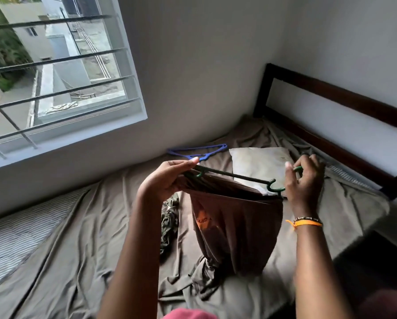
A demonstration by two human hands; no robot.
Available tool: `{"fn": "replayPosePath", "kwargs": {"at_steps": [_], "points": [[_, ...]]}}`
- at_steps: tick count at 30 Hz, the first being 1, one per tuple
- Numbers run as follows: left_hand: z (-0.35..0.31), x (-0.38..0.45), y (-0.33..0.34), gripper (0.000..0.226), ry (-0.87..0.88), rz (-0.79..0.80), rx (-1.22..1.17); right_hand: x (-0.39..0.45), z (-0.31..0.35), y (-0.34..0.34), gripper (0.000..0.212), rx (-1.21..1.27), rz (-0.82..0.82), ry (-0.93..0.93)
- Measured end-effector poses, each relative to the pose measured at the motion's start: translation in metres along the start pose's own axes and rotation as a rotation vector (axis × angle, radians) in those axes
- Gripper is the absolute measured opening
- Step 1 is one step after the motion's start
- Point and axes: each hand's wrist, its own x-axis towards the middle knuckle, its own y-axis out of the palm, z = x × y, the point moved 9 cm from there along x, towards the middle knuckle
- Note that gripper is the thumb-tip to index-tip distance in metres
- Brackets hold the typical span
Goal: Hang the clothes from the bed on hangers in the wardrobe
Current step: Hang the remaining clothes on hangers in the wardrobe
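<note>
The bed [82, 261] fills your view, its grey-brown sheet rumpled and pulled back at the left edge to bare a striped mattress [15, 236]. A dark wooden headboard [345, 97] runs along the far right edge, and the barred window [54, 72] sits in the wall over the bed's left side. You've got a brown garment [236, 229] lifted over the middle of the bed, its top gathered on a green hanger [239, 176], its lower end bunched on the sheet. A white pillow [259, 164] lies near the headboard corner, just behind the hanger. Beside the brown garment, to its left, a dark green garment [168, 223] lies crumpled on the sheet. A blue hanger [198, 151] rests flat at the far edge of the bed, against the wall. Your left hand [167, 180] has its fingers curled round the hanger's left end and the cloth there, thumb on top. Your right hand [304, 180] curls its fingers round the hanger's right end, at the hook. An orange band and a beaded bracelet [307, 221] circle your right wrist.
</note>
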Motion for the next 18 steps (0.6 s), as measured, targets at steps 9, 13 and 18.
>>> {"fn": "replayPosePath", "kwargs": {"at_steps": [9, 13, 18], "points": [[-0.013, 0.011, -0.008, 0.029, 0.208, -0.507, 0.802, 0.024, 0.052, 0.031, 0.018, 0.085, 0.247, -0.089], [-0.025, 0.007, -0.013, 0.03, 0.26, -0.682, 0.858, 0.027, 0.054, 0.042, 0.01, 0.097, 0.364, -0.046], [-0.025, 0.007, -0.012, 0.029, 0.305, -0.761, 0.82, 0.025, 0.082, 0.046, 0.012, -0.052, 0.365, -0.161]]}}
